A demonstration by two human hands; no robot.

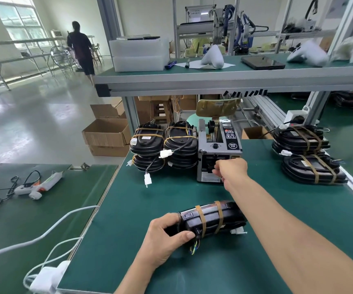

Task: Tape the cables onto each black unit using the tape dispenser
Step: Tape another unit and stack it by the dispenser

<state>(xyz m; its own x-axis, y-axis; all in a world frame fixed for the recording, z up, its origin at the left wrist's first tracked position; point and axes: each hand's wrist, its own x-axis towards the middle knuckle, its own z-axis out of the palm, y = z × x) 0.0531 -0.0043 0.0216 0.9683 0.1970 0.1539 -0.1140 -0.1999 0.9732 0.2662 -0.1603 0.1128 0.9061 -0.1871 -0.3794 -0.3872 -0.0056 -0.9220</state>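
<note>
A: Black oblong plastic unit [211, 218], two tan tape bands across it, lies on the green bench mat [150, 209] close to the viewer. Long axis runs left-right, far end tipped slightly away to the right.

B: Which end carries the leads?

A: Near-left end: thin coloured wires [194, 247] hang out there. A white connector [238, 231] shows at the right, under the forearm.

B: Hands?

A: Left hand [165, 238] grips the unit's left end, fingers curled over the top, thumb along the front edge. Right hand [231, 169] reaches to the front slot of the grey automatic tape dispenser [218, 149], fingers curled together at the outlet; cannot tell whether tape is pinched between them.

B: Other units?

A: Two stacks of taped black units [165, 143] stand just left of the dispenser, touching it. Another stack [307, 153] lies well apart at right.
</note>
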